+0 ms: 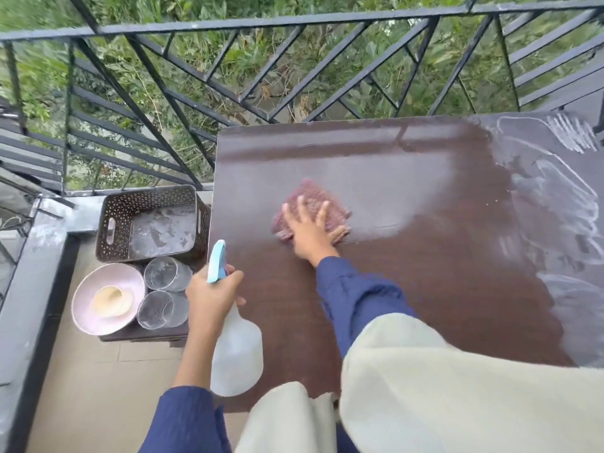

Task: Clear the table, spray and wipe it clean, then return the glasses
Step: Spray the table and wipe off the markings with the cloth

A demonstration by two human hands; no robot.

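The dark brown table (425,273) fills the right half of the view, with white foamy streaks (562,204) over its right part. My right hand (310,233) presses flat, fingers spread, on a pink cloth (310,201) near the table's left middle. My left hand (212,295) grips the neck of a clear spray bottle (237,351) with a light blue nozzle, held at the table's left edge. Two clear glasses (166,273) (161,308) stand on a low stand left of the table.
A brown perforated basket (150,197) sits on the low stand behind the glasses. A pink bowl (98,318) with a pale object in it stands beside them. A black metal railing (294,60) runs behind the table. Tiled floor lies lower left.
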